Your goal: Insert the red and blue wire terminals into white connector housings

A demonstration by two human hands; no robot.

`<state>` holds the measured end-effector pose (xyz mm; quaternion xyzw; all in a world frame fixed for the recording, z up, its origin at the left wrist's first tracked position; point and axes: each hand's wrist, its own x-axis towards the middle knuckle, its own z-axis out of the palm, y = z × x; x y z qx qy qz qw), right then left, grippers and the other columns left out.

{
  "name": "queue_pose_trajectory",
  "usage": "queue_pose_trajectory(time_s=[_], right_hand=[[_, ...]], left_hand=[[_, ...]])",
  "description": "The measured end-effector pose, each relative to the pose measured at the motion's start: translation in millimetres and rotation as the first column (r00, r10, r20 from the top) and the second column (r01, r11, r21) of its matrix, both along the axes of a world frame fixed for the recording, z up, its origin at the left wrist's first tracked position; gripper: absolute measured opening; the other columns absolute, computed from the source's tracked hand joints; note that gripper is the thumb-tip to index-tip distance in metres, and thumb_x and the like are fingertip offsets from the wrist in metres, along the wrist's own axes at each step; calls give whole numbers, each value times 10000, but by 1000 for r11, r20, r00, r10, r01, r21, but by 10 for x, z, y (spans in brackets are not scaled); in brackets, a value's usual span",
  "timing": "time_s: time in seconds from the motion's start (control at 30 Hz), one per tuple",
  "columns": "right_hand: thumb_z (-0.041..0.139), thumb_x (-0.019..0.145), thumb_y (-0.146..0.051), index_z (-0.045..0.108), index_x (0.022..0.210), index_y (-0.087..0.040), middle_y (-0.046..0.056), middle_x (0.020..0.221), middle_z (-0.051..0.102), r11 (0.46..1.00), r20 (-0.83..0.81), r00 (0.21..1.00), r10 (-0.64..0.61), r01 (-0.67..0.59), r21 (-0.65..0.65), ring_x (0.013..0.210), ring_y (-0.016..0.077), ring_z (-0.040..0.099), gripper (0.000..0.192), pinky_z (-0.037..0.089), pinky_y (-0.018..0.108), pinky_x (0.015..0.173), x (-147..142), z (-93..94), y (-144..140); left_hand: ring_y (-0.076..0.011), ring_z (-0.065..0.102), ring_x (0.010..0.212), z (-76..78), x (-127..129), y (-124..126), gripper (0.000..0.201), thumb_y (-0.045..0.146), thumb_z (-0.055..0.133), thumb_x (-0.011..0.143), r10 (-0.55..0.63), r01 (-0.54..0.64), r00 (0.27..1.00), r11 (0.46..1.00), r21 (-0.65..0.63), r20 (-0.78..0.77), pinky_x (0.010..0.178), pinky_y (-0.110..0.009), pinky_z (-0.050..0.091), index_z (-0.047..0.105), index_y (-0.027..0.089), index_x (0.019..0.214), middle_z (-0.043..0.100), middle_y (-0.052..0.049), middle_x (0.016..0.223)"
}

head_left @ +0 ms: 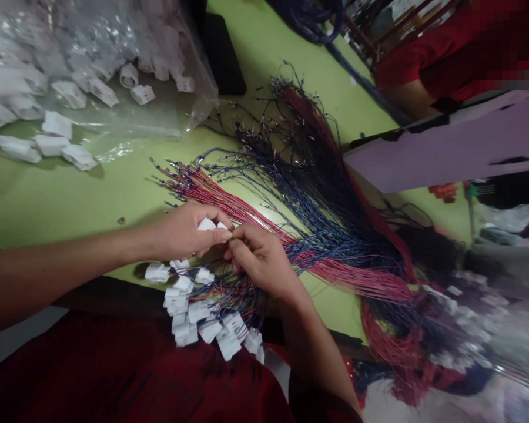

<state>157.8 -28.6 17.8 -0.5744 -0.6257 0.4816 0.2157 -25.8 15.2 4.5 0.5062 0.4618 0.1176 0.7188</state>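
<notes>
My left hand (198, 232) is closed around a white plastic connector housing (206, 224), part of which shows between thumb and fingers. Fingertip to fingertip with it, my right hand (258, 255) is pinched at the housing's end; what it grips is too small and hidden to make out. Below both hands hangs a cluster of white connectors (198, 310) with thin coloured wires attached, at the table's near edge. Just beyond my hands lies a bundle of red wires (229, 202) with crimped metal ends. Blue wires (308, 205) lie beside it.
A clear plastic bag (136, 117) of loose white housings lies at the upper left, near a black flat object (224, 56). A dark blue cable (357, 76) runs along the far side. Another person's red sleeve (418, 56) is at the upper right. More wired connectors (462, 329) lie right.
</notes>
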Motion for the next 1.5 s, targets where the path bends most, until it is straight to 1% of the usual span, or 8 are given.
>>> queue_pose_trajectory(time_s=[0.23, 0.33, 0.43, 0.7, 0.83, 1.07, 1.23, 1.5], right_hand=[[610, 882, -273, 638, 776, -220, 10, 776, 689, 925, 4, 927, 374, -373, 66, 674, 135, 604, 121, 485, 272, 631, 199, 279, -18], [566, 852, -168, 619, 732, -210, 57, 797, 657, 923, 384, 923, -5, -144, 358, 764, 189, 593, 138, 475, 337, 713, 143, 60, 152], [531, 820, -96, 614, 699, -192, 69, 751, 624, 870, 518, 850, -95, -183, 458, 768, 205, 583, 176, 459, 350, 719, 149, -199, 288], [624, 829, -182, 658, 790, -211, -5, 738, 687, 913, 33, 971, -235, 209, 351, 673, 138, 633, 59, 498, 281, 642, 321, 92, 134], [687, 785, -193, 676, 782, -218, -14, 725, 689, 957, -62, 998, -5, 23, 288, 655, 120, 624, 27, 501, 254, 622, 21, 291, 23], [617, 769, -205, 609, 710, -203, -53, 589, 582, 915, -20, 944, -330, 325, 239, 496, 76, 477, 60, 412, 218, 493, 55, 44, 56], [618, 790, -206, 665, 744, -200, -25, 641, 650, 889, 21, 951, -310, 281, 362, 525, 89, 520, 66, 430, 230, 507, 85, 4, 25], [593, 832, -191, 655, 722, -203, -22, 659, 671, 910, 62, 977, -202, 163, 382, 572, 97, 572, 127, 480, 247, 564, 8, 26, -13]], left_hand=[[-81, 457, 435, -144, -104, -9, 258, 464, 583, 897, 138, -110, 951, 987, -114, 278, 325, -167, 322, 557, 210, 929, 605, -1, 701], [-81, 437, 439, -119, -99, -19, 189, 356, 620, 854, 84, -51, 952, 992, -116, 294, 332, -171, 322, 525, 223, 949, 582, 19, 714], [-90, 457, 466, -77, -102, -23, 157, 297, 573, 836, 31, -11, 964, 997, -76, 263, 351, -180, 334, 521, 235, 970, 597, 23, 765], [-94, 498, 570, -122, -82, -11, 265, 389, 671, 811, -221, 174, 964, 946, 273, 151, 535, -207, 378, 678, 194, 989, 629, 28, 719], [-101, 515, 564, -123, -70, -20, 321, 372, 688, 799, -150, 108, 941, 983, 151, 302, 531, -215, 395, 658, 186, 1060, 618, 31, 694], [-62, 414, 396, -88, -50, -15, 176, 348, 605, 894, 137, -93, 924, 986, -138, 357, 319, -165, 281, 523, 202, 948, 601, 36, 656], [-50, 394, 402, -119, -25, -3, 185, 211, 668, 836, 267, -178, 851, 957, -231, 452, 327, -133, 313, 585, 186, 1000, 482, 90, 560], [-45, 471, 432, -152, -34, 10, 242, 208, 653, 848, 261, -102, 850, 934, -342, 457, 300, -134, 305, 630, 170, 1085, 643, -3, 797]])
